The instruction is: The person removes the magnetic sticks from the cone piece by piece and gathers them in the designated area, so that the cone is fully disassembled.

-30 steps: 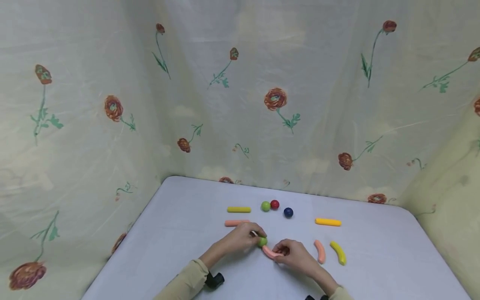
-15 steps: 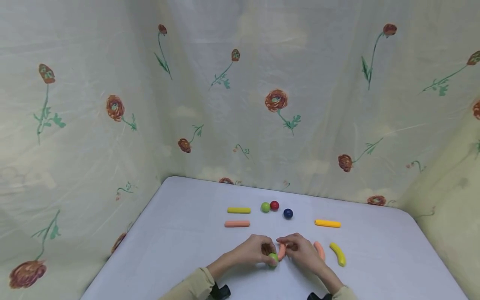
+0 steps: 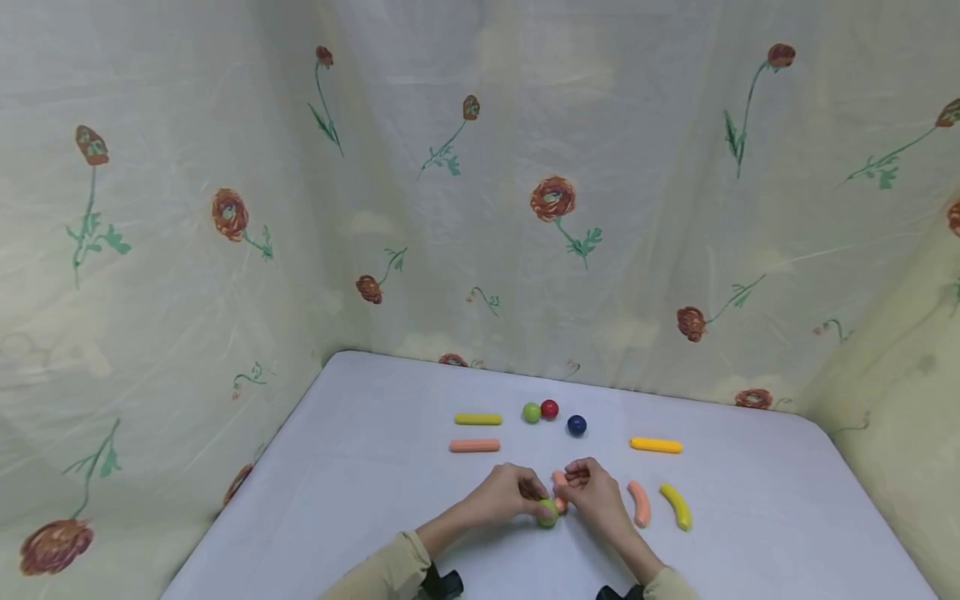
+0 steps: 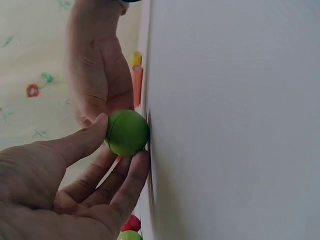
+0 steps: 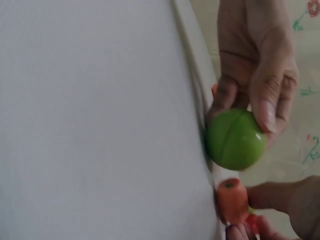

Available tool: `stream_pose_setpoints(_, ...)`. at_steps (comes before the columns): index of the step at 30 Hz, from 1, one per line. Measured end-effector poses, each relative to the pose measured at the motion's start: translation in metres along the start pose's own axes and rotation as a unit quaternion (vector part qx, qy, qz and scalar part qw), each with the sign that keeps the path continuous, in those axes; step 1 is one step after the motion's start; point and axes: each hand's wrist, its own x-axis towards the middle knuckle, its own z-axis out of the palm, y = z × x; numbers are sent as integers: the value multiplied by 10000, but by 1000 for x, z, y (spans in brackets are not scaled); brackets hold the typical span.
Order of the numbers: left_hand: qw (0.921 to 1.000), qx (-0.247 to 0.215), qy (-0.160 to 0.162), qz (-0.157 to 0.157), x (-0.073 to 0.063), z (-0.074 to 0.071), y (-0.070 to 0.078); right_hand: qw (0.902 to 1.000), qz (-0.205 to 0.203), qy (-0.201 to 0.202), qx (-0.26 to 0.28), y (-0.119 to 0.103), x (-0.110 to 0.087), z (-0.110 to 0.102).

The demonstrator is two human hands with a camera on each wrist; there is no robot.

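Over the near middle of the table, my left hand (image 3: 510,492) pinches a green ball (image 3: 547,517) between thumb and fingers. The left wrist view shows a thin seam line around this ball (image 4: 127,134), close to the tabletop. Right beside it, my right hand (image 3: 596,492) holds a curved salmon-coloured stick (image 3: 559,478), partly covered by the fingers. Seen from the right wrist, the stick's blunt end (image 5: 230,185) has a small dark spot in its centre and faces the ball (image 5: 236,140).
Behind the hands lie another green ball (image 3: 532,412), a red ball (image 3: 550,409) and a navy ball (image 3: 577,426). Straight yellow (image 3: 478,419), salmon (image 3: 475,446) and orange-yellow (image 3: 656,445) sticks flank them. To the right are curved salmon (image 3: 639,503) and yellow (image 3: 677,507) pieces.
My left hand has carried the green ball from the stick's far left end round to its near end. My right hand has turned the curved stick to point away from me.
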Motion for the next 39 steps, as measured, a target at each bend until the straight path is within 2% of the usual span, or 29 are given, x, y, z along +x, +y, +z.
stream_pose_setpoints(5,9996,-34,-88,-264,3,-2,0,9995,249,144,129,-2,-3,2)
stream_pose_setpoints(8,9994,-84,-141,-307,4,-2,1,9983,444,220,296,-1,-6,-1)
stream_pose_setpoints(17,9990,-150,-231,-348,6,1,4,9963,756,379,129,19,-15,-25)
stream_pose_setpoints(22,9985,-188,-92,-514,7,1,3,9949,911,424,34,31,-18,-37)
stream_pose_setpoints(27,9980,-270,353,-444,20,4,3,9951,849,499,2,39,-20,-46)
stream_pose_setpoints(30,9965,-203,770,-258,36,5,6,9952,767,611,4,41,-21,-48)
stream_pose_setpoints(32,9940,12,1086,-121,49,6,9,9953,693,682,25,42,-21,-47)
stream_pose_setpoints(35,9855,559,1593,146,69,7,12,9952,612,767,40,42,-22,-44)
stream_pose_setpoints(39,9685,1196,2150,382,89,6,14,9950,522,845,44,40,-22,-40)
